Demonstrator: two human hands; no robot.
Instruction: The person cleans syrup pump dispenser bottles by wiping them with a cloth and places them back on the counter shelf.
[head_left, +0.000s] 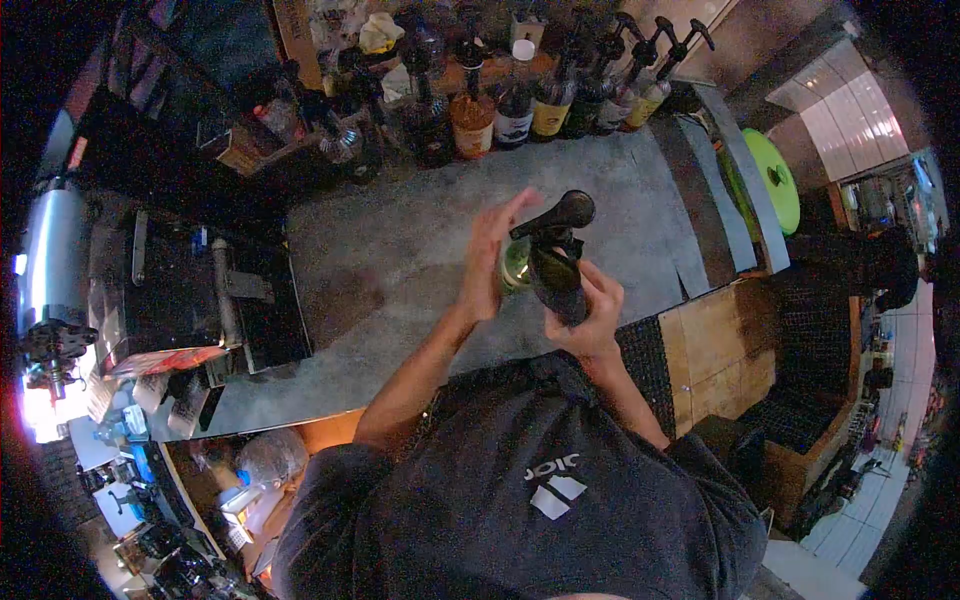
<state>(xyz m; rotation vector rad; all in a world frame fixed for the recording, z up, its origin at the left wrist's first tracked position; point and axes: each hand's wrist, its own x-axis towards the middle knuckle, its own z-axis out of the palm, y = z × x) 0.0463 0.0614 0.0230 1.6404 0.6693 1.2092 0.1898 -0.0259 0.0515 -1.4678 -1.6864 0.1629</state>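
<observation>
My right hand (588, 318) is closed around a black, bottle-shaped object (556, 280). A black arm with a rounded end (572, 210) sits at its top; its exact kind I cannot make out. Just left of it, a small green, glass-like piece (515, 266) shows, partly hidden, and I cannot tell whether it belongs to the same object. Close to that green piece is my left hand (487, 258), fingers stretched out and pointing away from me. Whether its palm touches the green piece is not visible.
Several pump-topped syrup bottles (551, 105) line the back of the grey counter (400, 240). A bright green round lid (772, 180) stands at the right end. Dark equipment (250, 290) occupies the left side, and a clear plastic bag (272, 458) is below the counter.
</observation>
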